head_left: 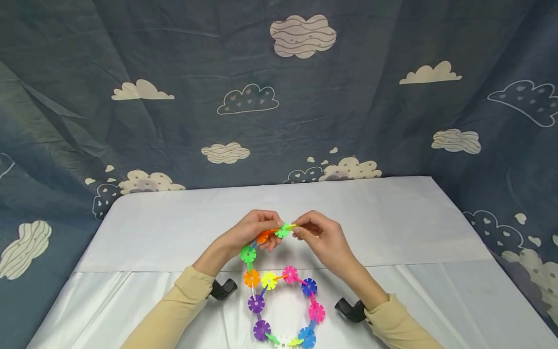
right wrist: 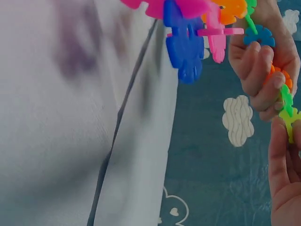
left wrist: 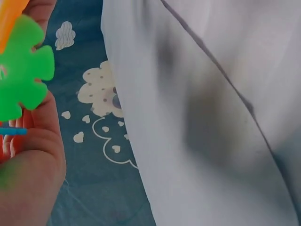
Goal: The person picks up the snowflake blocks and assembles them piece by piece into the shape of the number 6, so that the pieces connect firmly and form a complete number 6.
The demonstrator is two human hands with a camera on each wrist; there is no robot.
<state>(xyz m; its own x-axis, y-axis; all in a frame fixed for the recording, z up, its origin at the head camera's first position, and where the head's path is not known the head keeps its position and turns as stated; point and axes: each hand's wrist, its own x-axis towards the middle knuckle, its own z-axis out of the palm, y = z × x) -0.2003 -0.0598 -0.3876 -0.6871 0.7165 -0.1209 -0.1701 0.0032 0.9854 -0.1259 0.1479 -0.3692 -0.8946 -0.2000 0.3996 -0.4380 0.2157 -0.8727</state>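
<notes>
A chain of notched plastic flower discs, slotted edge to edge, hangs from the hands in the head view. My left hand (head_left: 255,229) grips its upper end around an orange disc (head_left: 264,237) and a green disc (head_left: 282,230). Between thumb and fingertips, my right hand (head_left: 324,240) pinches a yellow disc (right wrist: 290,123), which touches the green one; how deep the slots engage cannot be told. Below the left hand run another green disc (head_left: 248,254) and an orange one (head_left: 251,278). A ring of purple, yellow, pink and blue discs follows, its bottom cut off by the frame.
White cloth (head_left: 370,218) covers the table, with a seam across it. Black curved pieces (head_left: 350,310) sit by both wrists. A dark curtain (head_left: 244,58) with cloud prints stands behind and at the sides.
</notes>
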